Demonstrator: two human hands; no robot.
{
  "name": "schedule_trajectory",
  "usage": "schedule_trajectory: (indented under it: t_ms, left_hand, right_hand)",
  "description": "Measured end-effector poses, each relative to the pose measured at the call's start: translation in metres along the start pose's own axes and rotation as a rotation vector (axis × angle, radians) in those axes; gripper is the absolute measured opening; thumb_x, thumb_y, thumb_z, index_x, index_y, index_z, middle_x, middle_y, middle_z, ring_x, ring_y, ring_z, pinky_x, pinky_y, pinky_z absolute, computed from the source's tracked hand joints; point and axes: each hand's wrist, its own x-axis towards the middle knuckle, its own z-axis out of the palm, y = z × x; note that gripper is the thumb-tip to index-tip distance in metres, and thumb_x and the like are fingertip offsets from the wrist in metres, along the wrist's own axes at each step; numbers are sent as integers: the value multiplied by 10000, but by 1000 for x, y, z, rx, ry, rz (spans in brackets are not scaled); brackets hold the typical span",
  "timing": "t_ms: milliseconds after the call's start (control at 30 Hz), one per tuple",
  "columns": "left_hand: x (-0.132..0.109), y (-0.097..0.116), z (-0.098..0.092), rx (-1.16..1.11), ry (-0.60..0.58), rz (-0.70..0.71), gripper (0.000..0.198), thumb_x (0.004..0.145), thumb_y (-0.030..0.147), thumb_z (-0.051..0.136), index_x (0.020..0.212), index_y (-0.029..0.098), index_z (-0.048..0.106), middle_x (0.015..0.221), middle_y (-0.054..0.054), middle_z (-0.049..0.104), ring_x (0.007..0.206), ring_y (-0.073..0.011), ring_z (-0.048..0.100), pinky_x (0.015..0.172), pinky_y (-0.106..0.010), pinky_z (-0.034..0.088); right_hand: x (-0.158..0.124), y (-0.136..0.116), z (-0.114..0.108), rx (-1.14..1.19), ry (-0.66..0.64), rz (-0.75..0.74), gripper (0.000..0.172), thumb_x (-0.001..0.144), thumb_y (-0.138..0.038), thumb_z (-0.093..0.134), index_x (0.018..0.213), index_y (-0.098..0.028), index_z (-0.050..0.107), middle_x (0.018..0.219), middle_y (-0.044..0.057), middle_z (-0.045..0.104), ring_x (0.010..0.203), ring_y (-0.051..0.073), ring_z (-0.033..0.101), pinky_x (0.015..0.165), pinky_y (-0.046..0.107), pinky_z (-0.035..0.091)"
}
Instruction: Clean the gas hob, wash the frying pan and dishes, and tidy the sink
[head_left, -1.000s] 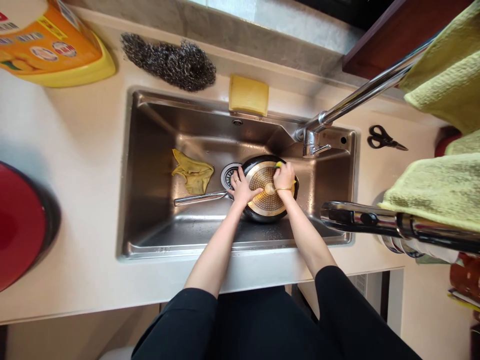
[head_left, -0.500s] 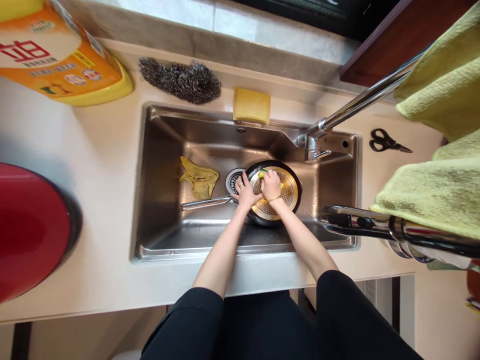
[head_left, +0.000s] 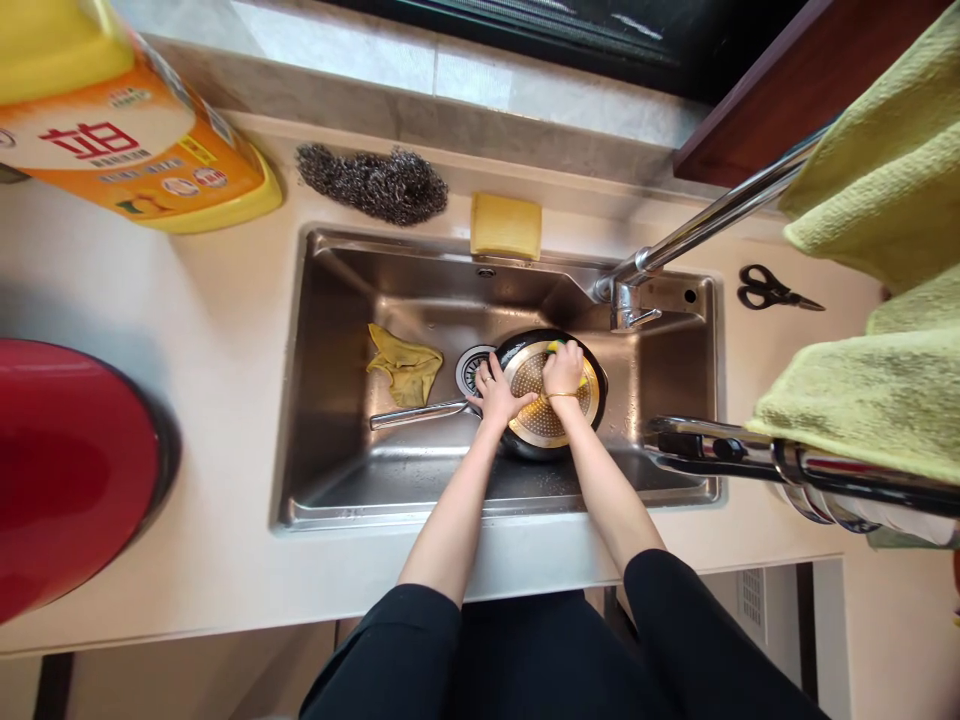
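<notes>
An upside-down frying pan [head_left: 536,378] lies in the steel sink [head_left: 420,490], its dotted metal base facing up and its handle [head_left: 416,414] pointing left. My left hand [head_left: 498,395] rests on the pan's left edge beside the handle, fingers spread and thumb stretched over the base. Closed around a small yellow-and-green sponge [head_left: 555,346], my right hand [head_left: 564,372] presses on the right half of the base. Most of the sponge is hidden by the fingers. A yellow cloth [head_left: 407,366] lies crumpled in the sink, left of the drain [head_left: 468,368].
Behind the sink sit steel wool [head_left: 375,184] and a yellow sponge block [head_left: 506,226]. A faucet [head_left: 626,305] rises at the back right, near scissors [head_left: 776,290]. Towels [head_left: 862,385] hang at right. A detergent bottle [head_left: 142,140] and a red round object [head_left: 75,470] stand left.
My right hand has slid to the right across the pan's base with the sponge. My left hand keeps its place on the pan's edge. The whole view has shifted slightly.
</notes>
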Motion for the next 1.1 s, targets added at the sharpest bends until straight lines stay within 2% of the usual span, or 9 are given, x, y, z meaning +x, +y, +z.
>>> schedule_trajectory:
  t_ms: [133,267,367,533,600,733,800,967,1100]
  left_hand:
    - [0,0,-2,2,-21,-7,1207,635,518,717,1496,218,-75,1568,-204,39,1435,-379,61,1040,-691,176]
    - [-1,0,-2,4,-6,-1,1220,621,546,726,1498,224,-60,1567,-198,56,1434,-385,62,1043,-689,173]
    - [-1,0,0,11,11,5,1218,618,553,726,1499,225,-47,1565,-200,72,1432,-390,72,1042,-689,181]
    - [-1,-3,0,15,12,12,1199,639,530,715,1498,221,-62,1565,-202,73,1430,-379,94,1041,-680,196]
    - [0,-4,0,15,12,14,1201,638,542,711,1497,218,-64,1566,-202,66,1431,-376,92,1042,-680,193]
    - [0,-4,1,29,14,12,1198,637,568,703,1499,216,-51,1568,-193,60,1433,-376,79,1039,-690,187]
    - [1,-3,2,41,17,18,1196,636,574,704,1499,219,-44,1569,-190,64,1431,-380,80,1041,-687,187]
    - [1,-3,2,47,7,16,1207,641,566,708,1499,206,-60,1566,-197,61,1430,-380,89,1052,-670,191]
    - [1,-4,1,39,5,21,1216,632,575,707,1501,198,-55,1568,-193,58,1432,-380,81,1060,-663,182]
  right_hand:
    - [-1,-4,6,52,-85,-140,272,822,-97,400,927,-171,641,866,109,550,804,231,438,711,343,371]
    - [-8,37,-12,-57,-17,105,251,807,-108,412,890,-138,647,865,108,541,837,235,448,769,352,381]
    - [-10,36,-12,-72,56,244,265,808,-103,401,899,-132,648,873,114,540,860,247,456,798,365,381]
    - [-10,-5,2,29,-145,-35,273,829,-103,409,966,-163,637,946,115,552,891,241,458,801,349,376]
    - [-14,10,-5,35,-164,-47,283,830,-104,402,976,-162,638,950,116,553,905,244,455,814,356,374]
    - [-21,56,-24,-51,-49,236,282,823,-113,385,927,-126,646,910,126,542,894,259,450,842,392,371]
    - [-18,50,-22,-48,-28,261,285,823,-109,380,926,-125,645,925,130,543,905,262,450,852,397,370]
    - [-9,3,-6,83,-127,5,279,842,-115,393,976,-164,633,980,123,549,944,260,446,854,391,369]
    - [-13,24,-17,45,-107,104,292,842,-117,388,986,-150,640,960,124,548,946,267,451,876,408,370]
